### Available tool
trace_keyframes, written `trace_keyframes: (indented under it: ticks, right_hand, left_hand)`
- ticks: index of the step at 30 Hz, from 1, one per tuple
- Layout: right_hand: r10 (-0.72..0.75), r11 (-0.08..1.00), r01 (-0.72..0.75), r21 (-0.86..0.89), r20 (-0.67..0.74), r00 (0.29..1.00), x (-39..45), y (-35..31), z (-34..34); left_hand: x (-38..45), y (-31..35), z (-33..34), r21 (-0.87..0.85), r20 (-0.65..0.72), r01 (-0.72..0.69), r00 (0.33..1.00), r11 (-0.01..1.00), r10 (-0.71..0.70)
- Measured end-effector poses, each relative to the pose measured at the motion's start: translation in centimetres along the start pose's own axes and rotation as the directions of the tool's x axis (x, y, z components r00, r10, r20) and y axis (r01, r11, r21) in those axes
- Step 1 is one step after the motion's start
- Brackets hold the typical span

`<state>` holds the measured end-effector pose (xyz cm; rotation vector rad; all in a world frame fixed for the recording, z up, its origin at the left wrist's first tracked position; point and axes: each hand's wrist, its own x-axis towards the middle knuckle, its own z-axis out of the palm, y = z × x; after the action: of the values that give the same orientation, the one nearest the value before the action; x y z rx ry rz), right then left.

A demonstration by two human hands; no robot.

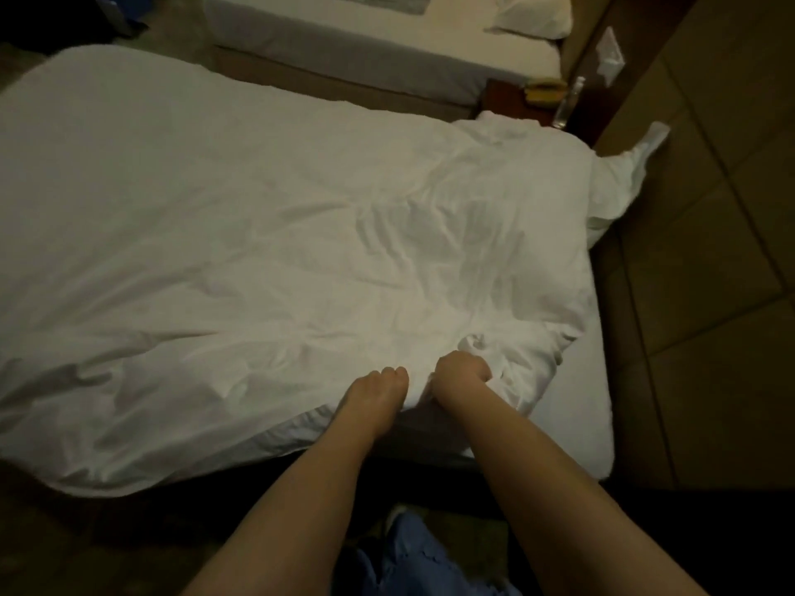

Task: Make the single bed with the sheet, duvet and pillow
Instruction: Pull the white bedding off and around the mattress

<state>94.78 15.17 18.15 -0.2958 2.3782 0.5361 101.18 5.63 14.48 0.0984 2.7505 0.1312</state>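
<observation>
Both hands grasp the white duvet (266,234) at its near edge: the left hand (380,391) beside the right hand (462,374), which bunches the cloth.

Single bed (596,428): mattress in white sheet (578,380), bare strip showing along the right side and near corner. White duvet (258,234) spread over most of it, creased, its near edge overhanging. Crumpled white pillow (619,174) at the far right end.
</observation>
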Motion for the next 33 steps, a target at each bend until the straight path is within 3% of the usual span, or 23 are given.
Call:
trace_keyframes:
  ticks: [10,23,28,30,32,33]
  right_hand:
    - [0.091,0.994,-0.097,0.046,0.111,0.99,-5.5,-1.4,9.3]
    - [0.095,0.994,-0.098,0.041,0.077,0.992,-8.3,-1.4,9.5]
    - [0.125,0.991,-0.127,0.049,0.051,0.991,-9.0,0.4,9.7]
    - [0.122,0.991,-0.128,0.04,0.127,0.984,-9.5,0.2,12.1]
    - [0.132,0.988,-0.147,0.038,0.268,0.954,-10.3,-0.4,15.5]
    - [0.133,0.987,-0.154,0.041,0.325,0.936,-10.6,-0.7,17.1]
  left_hand:
    - [-4.6,1.4,5.0,0.106,0.084,-0.267,0.962,0.958,0.259]
    - [-6.5,1.5,4.7,0.183,0.077,-0.298,0.954,0.937,0.288]
    - [-7.0,3.1,4.2,0.115,-0.041,-0.308,0.949,0.945,0.314]
    - [-8.1,4.0,5.2,0.085,-0.072,-0.335,0.937,0.938,0.341]
    - [-9.5,5.2,7.7,0.09,0.101,-0.369,0.928,0.925,0.36]
    - [-10.0,5.7,9.7,0.089,0.122,-0.384,0.92,0.919,0.372]
